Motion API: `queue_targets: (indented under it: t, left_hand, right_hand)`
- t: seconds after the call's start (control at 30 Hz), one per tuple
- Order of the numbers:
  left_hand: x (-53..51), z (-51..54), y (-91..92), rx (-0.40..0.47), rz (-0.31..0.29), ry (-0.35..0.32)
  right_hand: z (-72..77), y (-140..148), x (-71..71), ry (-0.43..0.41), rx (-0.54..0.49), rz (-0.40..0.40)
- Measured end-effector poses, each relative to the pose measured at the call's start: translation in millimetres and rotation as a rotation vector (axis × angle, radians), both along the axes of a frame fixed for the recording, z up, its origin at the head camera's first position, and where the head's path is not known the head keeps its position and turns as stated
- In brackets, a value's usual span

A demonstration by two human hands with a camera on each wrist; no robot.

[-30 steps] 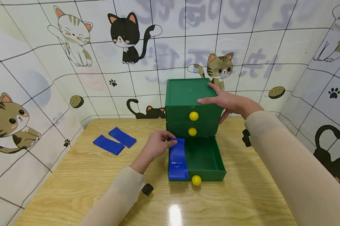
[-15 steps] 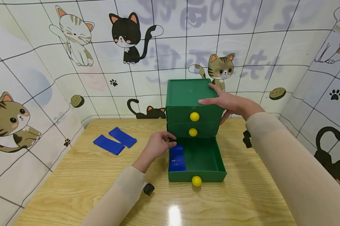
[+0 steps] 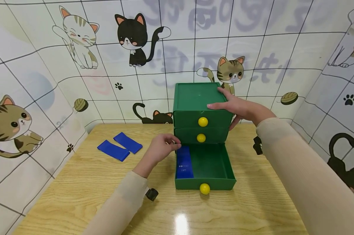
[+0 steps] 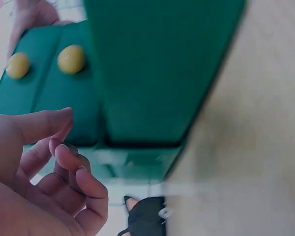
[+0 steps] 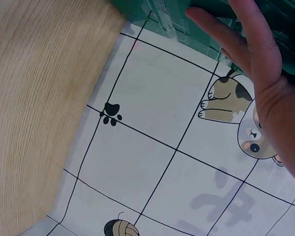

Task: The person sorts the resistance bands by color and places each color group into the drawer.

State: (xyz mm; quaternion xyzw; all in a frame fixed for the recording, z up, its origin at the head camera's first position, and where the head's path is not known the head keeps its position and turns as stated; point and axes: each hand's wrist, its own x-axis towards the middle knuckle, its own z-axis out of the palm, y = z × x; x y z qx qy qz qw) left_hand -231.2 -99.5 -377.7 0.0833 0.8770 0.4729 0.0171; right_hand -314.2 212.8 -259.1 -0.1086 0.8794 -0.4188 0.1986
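Observation:
A green cabinet [image 3: 197,98] with yellow ball knobs stands on the table, its bottom drawer [image 3: 213,163] pulled out. Along the left side of that drawer lies a blue resistance band [image 3: 185,163] marked "Light". My left hand [image 3: 159,150] hovers at the drawer's back left corner; its loosely bent fingers [image 4: 91,189] hold nothing in the left wrist view. My right hand [image 3: 238,106] rests on the cabinet's top right edge with spread fingers, some reaching down its right side. Two more blue bands, one [image 3: 113,150] in front of the other [image 3: 127,142], lie flat on the left.
The wooden table [image 3: 241,209] carries the cabinet and the bands. Behind it hangs a white sheet [image 3: 180,39] with grid lines and cartoon cats, which also covers both sides. The two upper drawers, one with a knob [image 3: 203,122], are pushed in.
The band left my left fingers and dropped from the drawer's front rim to lie inside. My left hand then shifted slightly left. The right hand stayed on the cabinet.

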Motion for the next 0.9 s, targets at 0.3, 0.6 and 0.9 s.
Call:
queue_targets:
  t: [0.3, 0.6, 0.9]
  left_hand:
    - [1.0, 36.1, -46.6, 0.088, 0.117, 0.02]
    - [-4.9, 50.6, -123.7, 0.172, 0.302, 0.029]
    - [-10.5, 30.0, -197.3, 0.277, 0.514, -0.011]
  right_hand:
    - [-1.3, 0.2, 0.1, 0.008, 0.001, 0.002]
    - [-0.8, -0.7, 1.7, 0.001, 0.003, 0.004]
    - [0.2, 0.0, 2.6, 0.0, 0.005, 0.006]
